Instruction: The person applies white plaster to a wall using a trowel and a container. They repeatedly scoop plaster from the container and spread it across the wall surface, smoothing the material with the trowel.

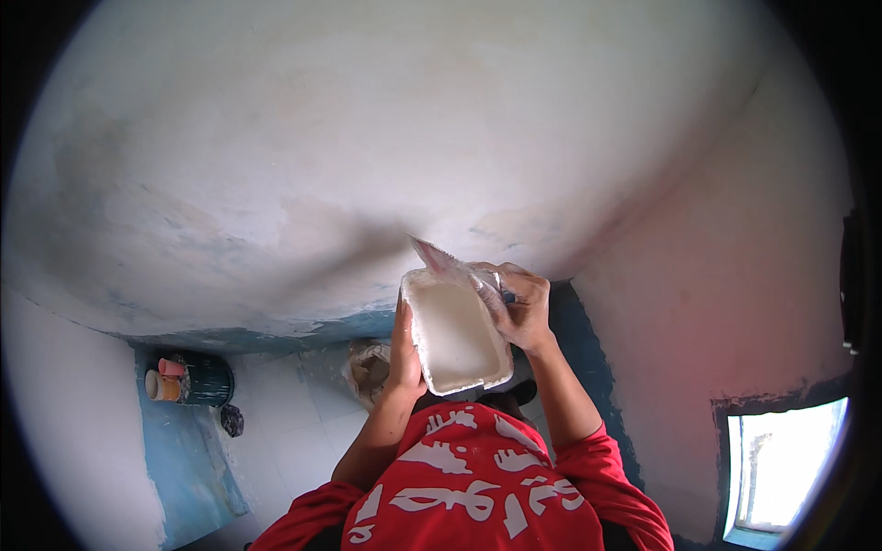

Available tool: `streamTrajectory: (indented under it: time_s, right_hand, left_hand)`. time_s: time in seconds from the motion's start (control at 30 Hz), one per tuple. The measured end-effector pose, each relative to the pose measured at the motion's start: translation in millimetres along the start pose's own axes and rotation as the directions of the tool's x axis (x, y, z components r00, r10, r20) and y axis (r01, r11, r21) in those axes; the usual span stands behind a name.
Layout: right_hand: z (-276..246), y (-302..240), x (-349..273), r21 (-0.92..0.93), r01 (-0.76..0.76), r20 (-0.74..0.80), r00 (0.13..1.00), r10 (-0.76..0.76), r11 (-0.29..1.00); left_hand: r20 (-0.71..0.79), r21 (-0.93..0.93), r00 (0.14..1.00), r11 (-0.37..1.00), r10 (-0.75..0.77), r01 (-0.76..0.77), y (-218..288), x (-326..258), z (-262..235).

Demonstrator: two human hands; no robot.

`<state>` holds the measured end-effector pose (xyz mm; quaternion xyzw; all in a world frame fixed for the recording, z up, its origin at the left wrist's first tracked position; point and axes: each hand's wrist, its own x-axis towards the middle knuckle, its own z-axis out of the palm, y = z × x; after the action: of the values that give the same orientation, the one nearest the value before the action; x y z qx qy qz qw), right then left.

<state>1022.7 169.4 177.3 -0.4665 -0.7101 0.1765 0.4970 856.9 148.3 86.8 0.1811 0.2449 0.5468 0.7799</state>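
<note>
My left hand [405,354] grips the left side of a rectangular tub [470,384], its fingers partly hidden behind the wall. Smooth white putty [452,331] coats the inside of the tub, and dried white smears cover its rim. A putty knife [435,258], also caked in white, is pinched in my right hand [525,308] over the tub's far right corner. The blade points up and left toward the wall. White residue marks the fingers of my right hand.
A patchy white-coated wall [367,138] rises in front, with blue paint along its lower edge. On the floor, a dark bucket [213,378] holds cups near a black bundle [232,421]. An open sack [366,372] stands behind my left arm. At right is a bright window [781,464].
</note>
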Motion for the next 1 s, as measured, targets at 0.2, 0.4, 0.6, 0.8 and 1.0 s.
streamTrajectory:
  time_s: [0.2,0.4,0.6,0.8,1.0]
  right_hand:
    - [-11.9,-5.9,-4.9,-0.145,-0.049,-0.030,0.999,0.045,0.988]
    - [-4.2,-2.9,-5.7,-0.141,-0.066,-0.045,0.997,0.061,0.988]
    - [11.5,0.2,-6.3,-0.023,-0.012,-0.023,1.000,0.011,1.000]
    - [-8.8,-0.1,-10.6,-0.109,-0.067,0.031,0.997,0.071,0.992]
    - [-15.6,-6.5,-23.0,-0.067,-0.093,-0.168,0.982,0.080,0.993]
  left_hand:
    - [-0.059,0.010,0.998,1.000,0.016,-0.015,-0.3,-4.8,1.5]
    - [-0.007,0.008,0.999,0.999,0.054,-0.053,2.6,-6.0,7.7]
    - [0.009,0.021,1.000,0.999,0.028,-0.028,5.5,-11.0,21.7]
    - [0.003,-0.064,1.000,0.998,-0.013,0.014,-1.2,-8.4,5.9]
    - [-0.038,-0.008,0.999,1.000,0.028,-0.028,-4.6,-7.0,2.7]
